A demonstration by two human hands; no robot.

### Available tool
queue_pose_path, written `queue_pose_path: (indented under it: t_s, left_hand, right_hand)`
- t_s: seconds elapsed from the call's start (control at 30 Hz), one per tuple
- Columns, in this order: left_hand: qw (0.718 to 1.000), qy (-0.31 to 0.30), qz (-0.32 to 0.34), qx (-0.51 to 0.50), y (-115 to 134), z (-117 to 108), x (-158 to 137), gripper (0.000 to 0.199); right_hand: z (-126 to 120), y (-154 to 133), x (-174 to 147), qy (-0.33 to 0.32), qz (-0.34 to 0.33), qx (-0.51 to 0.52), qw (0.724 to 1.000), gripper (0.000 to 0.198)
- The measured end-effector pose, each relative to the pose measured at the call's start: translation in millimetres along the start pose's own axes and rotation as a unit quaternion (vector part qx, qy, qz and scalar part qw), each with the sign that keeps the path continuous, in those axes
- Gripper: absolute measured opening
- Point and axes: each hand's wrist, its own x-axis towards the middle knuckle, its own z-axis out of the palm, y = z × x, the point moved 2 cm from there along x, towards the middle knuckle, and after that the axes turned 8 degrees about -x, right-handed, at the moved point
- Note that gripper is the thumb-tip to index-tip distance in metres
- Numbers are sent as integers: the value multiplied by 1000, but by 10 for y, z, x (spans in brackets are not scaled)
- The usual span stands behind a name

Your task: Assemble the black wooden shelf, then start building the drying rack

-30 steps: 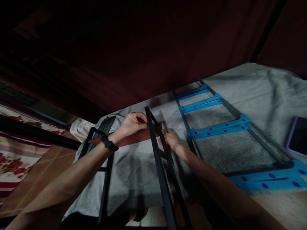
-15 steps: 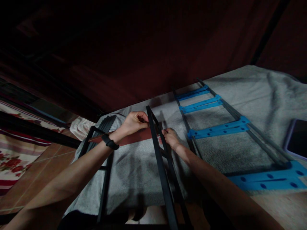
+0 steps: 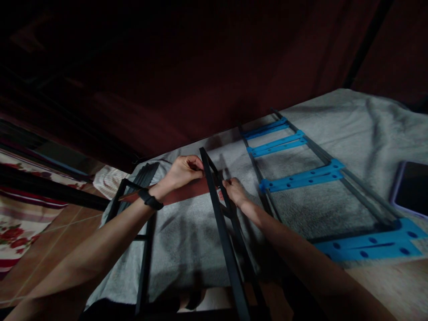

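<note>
Curls left hand (image 3: pixel 185 171) and right hand (image 3: pixel 234 192) fingers beside the far end of a ladder-like black metal frame (image 3: pixel 222 227); cannot tell if clamped on anything. Has a flat reddish-brown board (image 3: pixel 187 192) extending left toward a second black metal frame (image 3: pixel 146 263); looks positioned, probably not yet secured.

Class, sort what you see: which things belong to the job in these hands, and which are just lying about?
Likely part of the job:
black frame, with the left hand and right hand at its bars
reddish-brown board, by the left hand

Apparently just lying about:
phone
blue-barred rack, though possibly related
whitish cloth
</note>
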Motion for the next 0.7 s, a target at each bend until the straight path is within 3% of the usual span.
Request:
queue_pose_path:
  t_s: [0.4, 0.7]
  left_hand:
    - [1000, 1, -4, 18, 4, 20, 14, 16]
    - [1000, 4, 1, 2, 26, 35, 13, 17]
  right_hand:
    - [-21, -47, -27, -6, -10, -36, 999, 17]
    - [-56, -8, -9, 17, -49, -120, 991, 24]
